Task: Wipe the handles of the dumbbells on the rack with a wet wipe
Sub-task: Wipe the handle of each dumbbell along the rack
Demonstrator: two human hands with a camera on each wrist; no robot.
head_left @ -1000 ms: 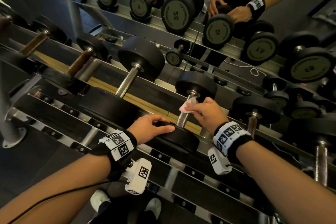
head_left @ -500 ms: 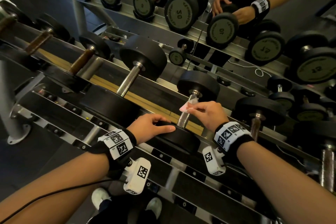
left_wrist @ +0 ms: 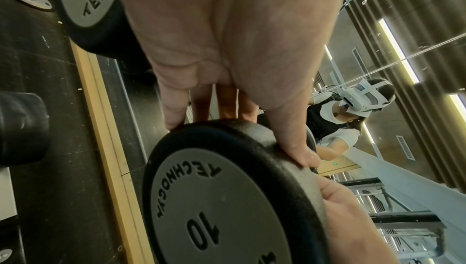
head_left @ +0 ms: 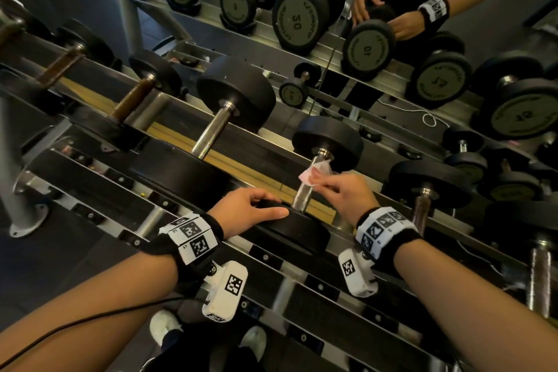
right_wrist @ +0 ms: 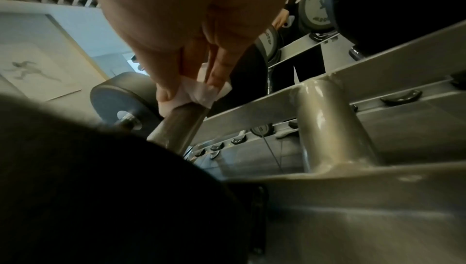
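A black dumbbell marked 10 lies on the rack's top tier, its steel handle [head_left: 305,193] running away from me between a far head [head_left: 327,142] and a near head [head_left: 299,228]. My left hand [head_left: 256,210] grips the rim of the near head [left_wrist: 227,198], fingers over the top and thumb at the side. My right hand [head_left: 341,190] pinches a pale pink wet wipe [head_left: 314,174] against the upper part of the handle. In the right wrist view the wipe [right_wrist: 199,93] sits folded over the handle [right_wrist: 181,126] under thumb and fingers.
Other dumbbells lie on the same tier: a larger one [head_left: 235,93] to the left, brown-handled ones [head_left: 133,100] farther left, more [head_left: 428,181] to the right. A mirror behind shows the reflected rack [head_left: 299,18] and my arms. A lower tier [head_left: 302,290] juts toward me.
The right hand with the wipe has slid a little up the handle toward the far head. The left hand stays on the near head.
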